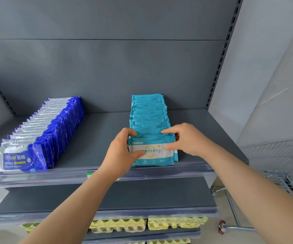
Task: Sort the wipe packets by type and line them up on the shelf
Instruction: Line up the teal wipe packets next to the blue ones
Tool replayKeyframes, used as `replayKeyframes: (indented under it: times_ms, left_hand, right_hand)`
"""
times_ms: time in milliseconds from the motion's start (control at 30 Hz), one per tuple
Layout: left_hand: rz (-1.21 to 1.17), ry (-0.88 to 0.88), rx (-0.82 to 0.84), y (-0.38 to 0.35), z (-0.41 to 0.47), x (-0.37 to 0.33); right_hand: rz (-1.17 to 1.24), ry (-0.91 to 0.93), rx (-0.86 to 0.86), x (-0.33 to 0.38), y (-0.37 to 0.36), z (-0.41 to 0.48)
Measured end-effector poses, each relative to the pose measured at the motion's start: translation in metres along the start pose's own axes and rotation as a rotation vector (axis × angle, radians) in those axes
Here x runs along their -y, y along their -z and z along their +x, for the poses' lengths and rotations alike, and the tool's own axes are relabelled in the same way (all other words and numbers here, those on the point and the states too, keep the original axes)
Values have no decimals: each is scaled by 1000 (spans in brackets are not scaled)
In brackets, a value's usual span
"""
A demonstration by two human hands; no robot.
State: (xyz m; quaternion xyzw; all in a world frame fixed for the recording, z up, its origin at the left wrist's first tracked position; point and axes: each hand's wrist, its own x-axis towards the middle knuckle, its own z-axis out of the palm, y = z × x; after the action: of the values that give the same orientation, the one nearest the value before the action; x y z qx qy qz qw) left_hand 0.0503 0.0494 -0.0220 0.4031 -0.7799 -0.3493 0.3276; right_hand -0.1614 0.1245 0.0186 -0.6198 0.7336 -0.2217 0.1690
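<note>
Both hands, left (pixel 122 152) and right (pixel 186 140), are pinching the glossy teal-and-white rectangular plastic wipe packet (pixel 152 151) at the grey metal shelf's (pixel 100 138) front edge.

A row of blue and silver alcohol wipe packets (pixel 42 131) stands on edge at the left of the grey shelf (pixel 100 138), running from back to front. Well apart on the right stands a row of teal wipe packets (pixel 149 113). Its teal and white front packet (pixel 152 152) is pinched at each end by the left hand (pixel 122 152) and the right hand (pixel 188 140).

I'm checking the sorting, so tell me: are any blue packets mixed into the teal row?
No, the teal row is one colour throughout; the blue packets stand in their own row to the left.
</note>
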Motion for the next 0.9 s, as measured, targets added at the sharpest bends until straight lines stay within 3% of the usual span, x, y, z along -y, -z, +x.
replayKeyframes:
  times_ms: [333,600,700,900]
  left_hand:
    - [-175,33,122,13,-9,11]
    - [-54,23,116,15,2,14]
    - [-197,48,161,13,-2,13]
    - [-184,50,226,10,-7,13]
  right_hand:
    - [0,37,-60,5,-11,-7]
    - [21,-27,-142,-6,-6,-8]
    - [113,-54,-90,-7,-8,-10]
    - [218,-59,-45,-3,-20,-14]
